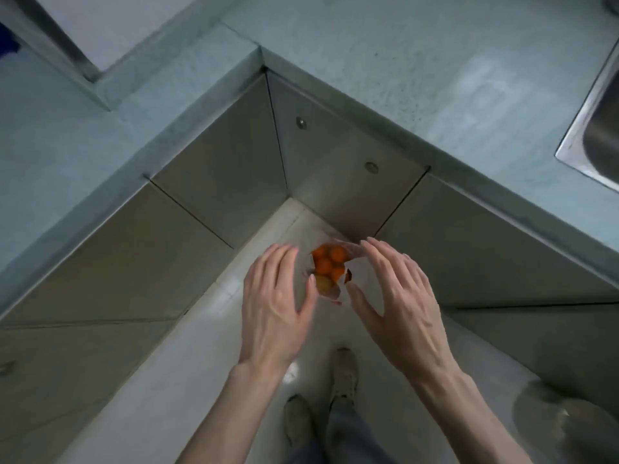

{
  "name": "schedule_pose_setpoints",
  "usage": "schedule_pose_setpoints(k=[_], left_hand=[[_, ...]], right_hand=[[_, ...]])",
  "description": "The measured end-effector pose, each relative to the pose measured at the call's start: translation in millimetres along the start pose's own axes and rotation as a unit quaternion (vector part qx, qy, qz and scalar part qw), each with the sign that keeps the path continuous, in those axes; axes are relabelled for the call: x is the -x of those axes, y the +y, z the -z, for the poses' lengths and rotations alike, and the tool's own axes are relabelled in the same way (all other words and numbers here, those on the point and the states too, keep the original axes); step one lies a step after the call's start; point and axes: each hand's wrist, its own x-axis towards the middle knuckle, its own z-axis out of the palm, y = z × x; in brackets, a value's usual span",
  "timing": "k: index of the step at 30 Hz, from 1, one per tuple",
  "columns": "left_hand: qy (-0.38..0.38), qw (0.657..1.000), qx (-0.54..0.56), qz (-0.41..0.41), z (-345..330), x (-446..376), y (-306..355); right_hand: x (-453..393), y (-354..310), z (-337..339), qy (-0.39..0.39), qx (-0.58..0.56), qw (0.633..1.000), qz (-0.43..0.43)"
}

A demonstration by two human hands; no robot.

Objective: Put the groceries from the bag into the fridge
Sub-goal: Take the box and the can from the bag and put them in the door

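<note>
Hands reach down side by side over the floor. The left hand has its fingers straight and loose, holding nothing, and the right hand is the same, with the thumb spread away from the fingers. Between them, lower on the pale floor, stands a clear bag with its mouth open upward. Inside it lie several oranges and one yellowish fruit. Whether the fingertips touch the bag's edge, one cannot tell. The bag sits in the inner corner where two grey cabinet fronts meet, under the light blue tabletop. A metal sink is at the tabletop's right edge. Two shoes are below the hands.
</note>
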Motion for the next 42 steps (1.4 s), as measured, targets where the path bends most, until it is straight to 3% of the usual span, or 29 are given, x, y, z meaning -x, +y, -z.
schedule_pose_setpoints(k=[9, 15, 22, 26, 31, 38, 42], left_hand=[[-0.010, 0.999, 0.049, -0.019, -195, -21, -83], [-0.038, 0.998, 0.018, -0.043, -312, -21, -147], [-0.025, 0.989, -0.008, -0.143, -413, -39, -211], [-0.020, 0.980, -0.004, -0.198, -456, -55, -236], [-0.052, 0.978, -0.015, -0.202, -494, -74, -252], [-0.104, 0.971, -0.077, -0.201, -518, -86, -264], [-0.146, 0.955, -0.115, -0.233, -515, -91, -263]], right_hand=[[-16, 106, -168, -0.027, 0.021, 0.999, 0.012], [-13, 170, -291, -0.036, 0.017, 0.999, 0.016], [-13, 220, -410, -0.033, 0.019, 0.999, 0.009], [-20, 240, -460, 0.001, 0.023, 1.000, 0.011], [-26, 262, -503, -0.007, 0.008, 1.000, -0.025], [-30, 288, -523, -0.154, 0.059, 0.985, -0.060], [-27, 288, -515, -0.191, 0.115, 0.972, -0.077]])
